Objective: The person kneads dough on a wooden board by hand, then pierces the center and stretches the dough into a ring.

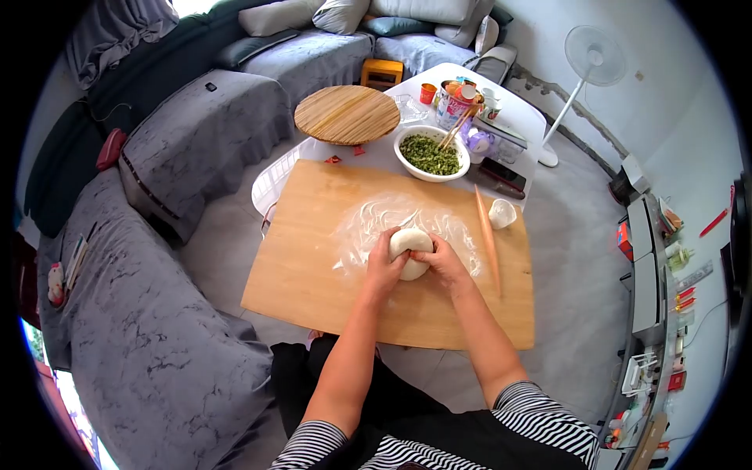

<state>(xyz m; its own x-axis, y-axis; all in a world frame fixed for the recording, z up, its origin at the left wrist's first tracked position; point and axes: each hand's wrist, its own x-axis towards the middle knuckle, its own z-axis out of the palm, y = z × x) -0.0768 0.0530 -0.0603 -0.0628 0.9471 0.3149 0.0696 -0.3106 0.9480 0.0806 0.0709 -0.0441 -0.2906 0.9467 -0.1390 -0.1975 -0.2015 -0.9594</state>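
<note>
My left hand (381,260) and right hand (444,262) are clamped around the dough (411,241), about midway between the side edges of the board (301,235). I'd judge it soft, fairly weighty, slightly tacky, best cupped broadly by its sides.

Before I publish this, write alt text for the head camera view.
Left hand and right hand grip a round piece of white dough over a floured wooden board. A rolling pin lies to the right; beyond sits a white bowl of chopped green food with chopsticks.
</note>
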